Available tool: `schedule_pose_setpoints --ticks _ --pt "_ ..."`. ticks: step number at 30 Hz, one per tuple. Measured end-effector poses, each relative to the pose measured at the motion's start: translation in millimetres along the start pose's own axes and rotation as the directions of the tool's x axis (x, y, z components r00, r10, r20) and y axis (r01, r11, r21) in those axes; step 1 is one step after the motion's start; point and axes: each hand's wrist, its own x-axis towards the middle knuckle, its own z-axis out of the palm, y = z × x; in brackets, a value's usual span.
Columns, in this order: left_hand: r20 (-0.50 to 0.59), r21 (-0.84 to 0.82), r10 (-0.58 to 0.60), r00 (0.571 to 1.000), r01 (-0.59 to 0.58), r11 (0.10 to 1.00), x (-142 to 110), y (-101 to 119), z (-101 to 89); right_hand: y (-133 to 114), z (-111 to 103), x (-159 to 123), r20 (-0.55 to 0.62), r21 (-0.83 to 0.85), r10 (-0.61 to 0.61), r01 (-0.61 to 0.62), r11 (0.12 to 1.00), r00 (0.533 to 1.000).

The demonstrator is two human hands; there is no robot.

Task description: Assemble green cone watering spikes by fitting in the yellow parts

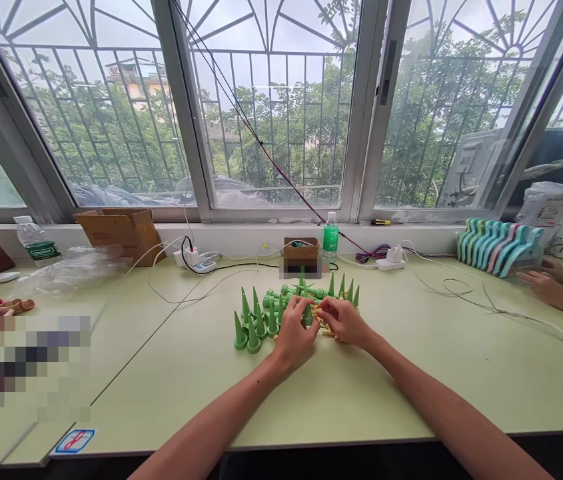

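Several green plastic cones (254,327) stand upright in a cluster on the pale green table (201,373), with more green pieces lying flat behind them. My left hand (295,332) is closed around one green cone (307,308) at the cluster's right side. My right hand (344,321) sits just to its right, fingers pinched on small yellow parts (325,328) that lie between both hands. The two hands touch at the fingertips.
Another person's hands (544,283) rest at the far right by a row of teal and pink items (496,247). A small cardboard box (301,255), a green bottle (330,235), power strips and cables line the back. A larger carton (121,230) and clear bags lie left.
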Motion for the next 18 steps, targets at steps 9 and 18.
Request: schedule_pose_setpoints --ticks 9,18 --pt "0.013 0.016 -0.002 1.000 0.002 1.000 -1.2 -1.1 0.0 1.6 0.5 1.2 -0.010 -0.070 -0.002 0.001 0.998 1.000" --pt "0.016 0.011 0.011 1.000 -0.011 1.000 -1.7 -2.5 1.0 2.3 -0.6 1.7 -0.013 -0.122 -0.041 0.039 0.992 0.999"
